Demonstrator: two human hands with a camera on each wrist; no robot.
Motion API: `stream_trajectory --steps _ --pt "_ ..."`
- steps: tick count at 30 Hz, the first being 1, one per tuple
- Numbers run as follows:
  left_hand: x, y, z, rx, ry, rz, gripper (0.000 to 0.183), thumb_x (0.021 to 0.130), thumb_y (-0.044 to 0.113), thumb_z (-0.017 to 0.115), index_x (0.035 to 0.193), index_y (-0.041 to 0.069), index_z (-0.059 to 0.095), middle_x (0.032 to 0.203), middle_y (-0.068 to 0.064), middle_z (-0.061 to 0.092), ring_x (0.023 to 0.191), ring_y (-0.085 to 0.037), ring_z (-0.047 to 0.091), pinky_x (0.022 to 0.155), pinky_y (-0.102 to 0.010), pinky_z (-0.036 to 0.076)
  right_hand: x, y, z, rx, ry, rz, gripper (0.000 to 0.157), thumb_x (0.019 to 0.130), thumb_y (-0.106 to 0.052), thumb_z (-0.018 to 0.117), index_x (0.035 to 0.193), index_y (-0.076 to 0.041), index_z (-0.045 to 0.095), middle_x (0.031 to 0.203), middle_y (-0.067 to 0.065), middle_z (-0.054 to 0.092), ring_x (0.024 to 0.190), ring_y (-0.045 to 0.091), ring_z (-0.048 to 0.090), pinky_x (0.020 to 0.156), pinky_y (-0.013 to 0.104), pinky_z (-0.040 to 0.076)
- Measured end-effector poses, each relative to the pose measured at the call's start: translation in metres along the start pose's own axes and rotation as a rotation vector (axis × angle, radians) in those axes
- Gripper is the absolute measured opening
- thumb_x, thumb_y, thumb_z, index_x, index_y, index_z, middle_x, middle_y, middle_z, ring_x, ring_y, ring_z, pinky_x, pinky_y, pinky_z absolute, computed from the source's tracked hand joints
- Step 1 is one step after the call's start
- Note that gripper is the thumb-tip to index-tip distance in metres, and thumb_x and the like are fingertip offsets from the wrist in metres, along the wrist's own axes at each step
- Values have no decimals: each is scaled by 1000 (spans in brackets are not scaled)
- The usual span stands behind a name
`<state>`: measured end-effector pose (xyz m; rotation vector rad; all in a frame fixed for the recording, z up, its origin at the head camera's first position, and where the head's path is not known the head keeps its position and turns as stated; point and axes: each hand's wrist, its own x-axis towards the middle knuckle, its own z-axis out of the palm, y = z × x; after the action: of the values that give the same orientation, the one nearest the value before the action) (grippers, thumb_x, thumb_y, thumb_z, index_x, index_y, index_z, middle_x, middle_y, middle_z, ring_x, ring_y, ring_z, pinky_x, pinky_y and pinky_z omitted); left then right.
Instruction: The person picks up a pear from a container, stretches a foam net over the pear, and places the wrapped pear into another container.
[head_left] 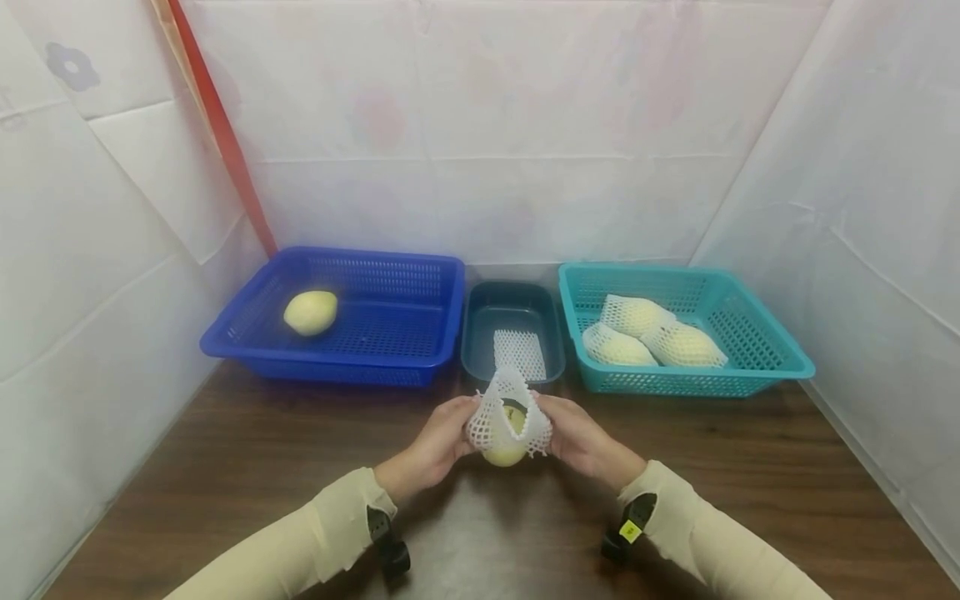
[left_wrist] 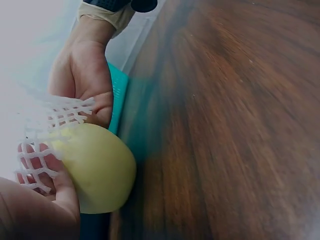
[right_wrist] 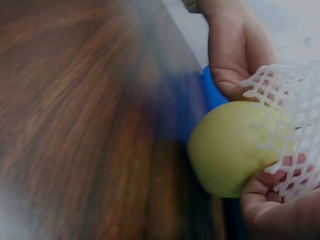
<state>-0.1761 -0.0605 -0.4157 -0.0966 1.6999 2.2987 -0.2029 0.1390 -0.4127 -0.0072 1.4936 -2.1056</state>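
Note:
A pale yellow-green pear [head_left: 504,454] sits partly inside a white foam net sleeve [head_left: 487,421] between both hands, above the table. My left hand [head_left: 438,442] holds the net on the left, its fingers showing through the mesh in the left wrist view. On the opposite side my right hand [head_left: 581,437] grips the net and supports the pear. The sleeve gapes at the top, and the lower part of the pear [left_wrist: 102,167] is bare. In the right wrist view, the pear [right_wrist: 227,150] bulges out of the mesh between the two hands.
A blue basket [head_left: 337,360] at back left contains one bare pear [head_left: 311,312]. In the middle, a small dark teal tray [head_left: 474,350] holds flat foam netting [head_left: 521,352]. The turquoise basket [head_left: 757,382] at right has three net-wrapped pears [head_left: 686,345]. White sheeting encloses the wooden table [head_left: 300,442].

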Motion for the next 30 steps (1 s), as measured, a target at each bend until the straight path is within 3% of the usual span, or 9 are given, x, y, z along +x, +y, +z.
stream_trajectory --steps 9,19,26,30 --pt "2 -9 -5 45 34 -31 32 101 19 44 115 -9 47 87 -6 60 73 -12 60 63 -29 52 3 12 -5 -75 26 4 41 101 -24 46 129 7 46 99 5 64 89 16 60 75 32 50" --pt "5 -18 -8 67 38 -28 27 102 17 41 113 -7 46 84 -4 59 70 -11 58 60 -27 51 6 19 -9 -174 95 55 49 98 -28 52 133 5 43 116 13 59 99 20 58 84 36 49" --pt "5 -27 -12 145 55 -66 26 100 13 38 114 -7 46 87 -7 56 71 -14 57 61 -28 51 10 28 -6 -315 156 -39 38 100 -24 47 118 9 50 93 9 62 82 16 59 71 30 51" --pt "5 -24 -8 246 77 -75 23 99 11 35 110 -6 47 86 -9 54 71 -17 55 61 -32 52 11 27 0 -383 219 -24 35 102 -25 43 114 7 52 92 11 59 79 17 57 66 30 50"
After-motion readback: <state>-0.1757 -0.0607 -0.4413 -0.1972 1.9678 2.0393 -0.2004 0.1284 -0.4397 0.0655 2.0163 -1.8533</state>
